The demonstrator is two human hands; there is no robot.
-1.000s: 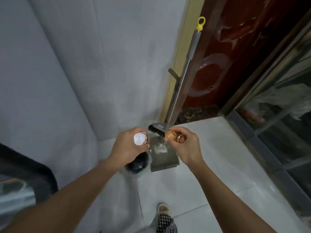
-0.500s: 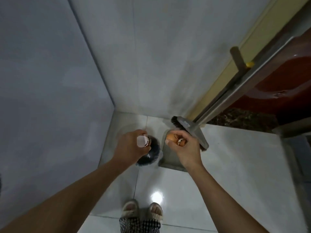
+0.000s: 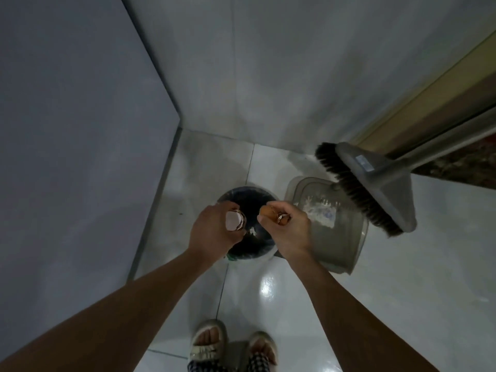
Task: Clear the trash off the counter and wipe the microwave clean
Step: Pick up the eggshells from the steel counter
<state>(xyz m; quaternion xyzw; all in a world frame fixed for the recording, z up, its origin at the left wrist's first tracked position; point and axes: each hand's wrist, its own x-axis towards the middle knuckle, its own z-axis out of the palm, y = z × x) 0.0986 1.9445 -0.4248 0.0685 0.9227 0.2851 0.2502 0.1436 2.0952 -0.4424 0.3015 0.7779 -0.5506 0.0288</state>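
Standing on glossy white floor tiles [image 3: 308,318], a person looks down at their own feet in beige slippers [image 3: 208,342] at the bottom edge of the view. Both bare forearms reach forward over a small round trash bin [image 3: 248,205] lined with a dark bag. The left hand [image 3: 212,232] is curled tightly around a stack of broken eggshells [image 3: 234,220], white inside. The right hand [image 3: 288,229] is closed on brown eggshell pieces [image 3: 271,214], also above the bin opening. Just right of the bin lies a grey dustpan [image 3: 335,245] dusted with white powder. Beyond it, a grey broom [image 3: 375,186] with dark bristles leans toward a yellowish door frame [image 3: 429,103]. Grey walls [image 3: 268,63] meet in the corner behind.
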